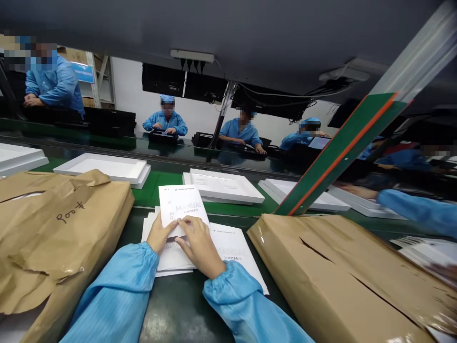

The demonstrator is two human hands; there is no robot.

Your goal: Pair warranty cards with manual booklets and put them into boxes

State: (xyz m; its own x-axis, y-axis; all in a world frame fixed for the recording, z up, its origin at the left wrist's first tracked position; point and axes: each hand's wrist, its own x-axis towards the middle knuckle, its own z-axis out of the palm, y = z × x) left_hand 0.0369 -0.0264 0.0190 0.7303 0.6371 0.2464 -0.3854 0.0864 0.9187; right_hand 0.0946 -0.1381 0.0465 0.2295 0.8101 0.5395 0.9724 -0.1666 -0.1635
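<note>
Nearest the camera, two forearms in light blue sleeves reach forward over a dark green surface, meeting near its middle. The left hand pinches the lower left edge of a white manual booklet, thumb on top, fingers hidden beneath; its grip is closed on the booklet. The right hand lies flat with fingers spread, fingertips pressing the booklet's lower right corner; its grip is open and it clasps nothing.

The booklet stands tilted, its long axis running away from the person, its far edge lifted off a fanned stack of like manuals directly under both hands. The two hands are about equally close to it, the left at its edge, the right partly on it and partly on the stack.

At the left edge of the surface sits a crumpled brown paper package with handwriting; a second brown package lies at the right.

Farther off, white shallow trays rest in a row on a green conveyor belt. Beyond it, several people in blue coats and caps sit working at dark devices.
</note>
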